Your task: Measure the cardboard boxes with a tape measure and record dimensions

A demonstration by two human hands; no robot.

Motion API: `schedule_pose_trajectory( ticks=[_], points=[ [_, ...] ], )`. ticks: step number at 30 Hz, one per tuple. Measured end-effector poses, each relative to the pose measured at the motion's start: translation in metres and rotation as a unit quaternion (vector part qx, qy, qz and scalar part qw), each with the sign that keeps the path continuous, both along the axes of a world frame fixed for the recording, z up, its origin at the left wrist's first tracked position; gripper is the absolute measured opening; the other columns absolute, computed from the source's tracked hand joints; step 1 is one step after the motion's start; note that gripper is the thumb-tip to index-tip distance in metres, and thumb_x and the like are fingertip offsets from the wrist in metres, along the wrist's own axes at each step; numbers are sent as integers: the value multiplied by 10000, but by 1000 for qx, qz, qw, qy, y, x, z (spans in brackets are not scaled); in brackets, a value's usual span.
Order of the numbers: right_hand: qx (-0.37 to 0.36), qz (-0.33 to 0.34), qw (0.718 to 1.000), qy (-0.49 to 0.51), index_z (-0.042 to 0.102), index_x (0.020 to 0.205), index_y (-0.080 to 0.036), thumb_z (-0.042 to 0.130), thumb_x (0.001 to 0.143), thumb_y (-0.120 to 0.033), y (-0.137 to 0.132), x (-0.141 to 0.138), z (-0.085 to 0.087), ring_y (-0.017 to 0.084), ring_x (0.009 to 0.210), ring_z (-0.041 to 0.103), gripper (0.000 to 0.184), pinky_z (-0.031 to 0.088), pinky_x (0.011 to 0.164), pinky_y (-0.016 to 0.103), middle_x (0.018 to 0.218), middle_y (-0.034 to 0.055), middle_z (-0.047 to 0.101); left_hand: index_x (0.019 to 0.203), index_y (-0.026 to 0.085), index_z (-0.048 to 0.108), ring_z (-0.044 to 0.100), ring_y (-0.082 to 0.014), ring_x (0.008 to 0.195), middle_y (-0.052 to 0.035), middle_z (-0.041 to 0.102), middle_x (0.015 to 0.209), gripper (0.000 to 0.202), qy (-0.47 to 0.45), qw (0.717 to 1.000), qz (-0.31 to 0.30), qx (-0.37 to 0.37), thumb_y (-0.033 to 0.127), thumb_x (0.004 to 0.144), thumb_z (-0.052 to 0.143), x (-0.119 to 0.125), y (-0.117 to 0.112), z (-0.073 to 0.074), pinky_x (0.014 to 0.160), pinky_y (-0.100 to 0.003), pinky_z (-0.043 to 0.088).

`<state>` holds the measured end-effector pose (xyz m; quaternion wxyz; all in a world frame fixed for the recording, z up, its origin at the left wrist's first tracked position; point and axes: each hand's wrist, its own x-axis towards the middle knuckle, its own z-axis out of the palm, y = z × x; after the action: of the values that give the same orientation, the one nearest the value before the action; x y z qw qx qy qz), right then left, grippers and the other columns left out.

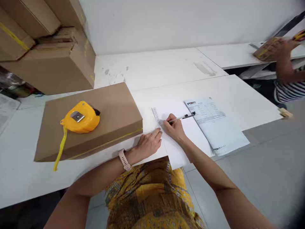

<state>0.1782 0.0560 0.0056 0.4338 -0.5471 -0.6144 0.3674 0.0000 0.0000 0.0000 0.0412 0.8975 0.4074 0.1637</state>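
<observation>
My right hand (175, 128) is closed around a pen (182, 118), its tip on a white sheet of paper (188, 136) with a printed grid column at its left edge. My left hand (149, 143) lies flat with fingers stretched out, pressing the sheet's left edge on the white table (23, 171). A pink watch is on my left wrist. A flat brown cardboard box (114, 117) lies just left of my hands, with a yellow tape measure (81, 118) resting on top.
A printed form (212, 124) lies right of the sheet, hanging over the table edge. Stacked cardboard boxes (47, 47) stand at the back left. Another person's hand (281, 51) holds a small box at the far right.
</observation>
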Motion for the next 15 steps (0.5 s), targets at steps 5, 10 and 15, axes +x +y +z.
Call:
schedule_pose_trajectory(
  ticks=[5, 10, 15],
  points=[
    [-4, 3, 1000, -24, 421, 680, -247, 590, 791, -326, 2, -2, -1, 122, 538, 351, 217, 263, 544, 284, 538, -70, 389, 1261, 65, 635, 713, -291, 1144, -193, 658, 1375, 329, 0, 1000, 1, -2, 191, 971, 545, 0, 0, 1, 834, -395, 647],
    [-17, -3, 999, -28, 415, 669, -244, 591, 783, -284, 0, -2, 4, 118, 540, 354, 214, 267, 541, 282, 546, -73, 382, 1269, 71, 631, 725, -296, 1119, -196, 651, 1384, 334, 1, 1000, 3, -4, 189, 967, 552, -1, 0, 2, 815, -398, 650],
    [-12, -9, 1000, -13, 419, 678, -241, 588, 798, -273, 0, -1, 3, 116, 550, 348, 210, 265, 544, 278, 558, -77, 375, 1271, 67, 636, 728, -303, 1108, -200, 644, 1391, 339, -3, 1000, 3, -5, 187, 968, 544, -1, 0, 3, 802, -400, 651]
  ],
)
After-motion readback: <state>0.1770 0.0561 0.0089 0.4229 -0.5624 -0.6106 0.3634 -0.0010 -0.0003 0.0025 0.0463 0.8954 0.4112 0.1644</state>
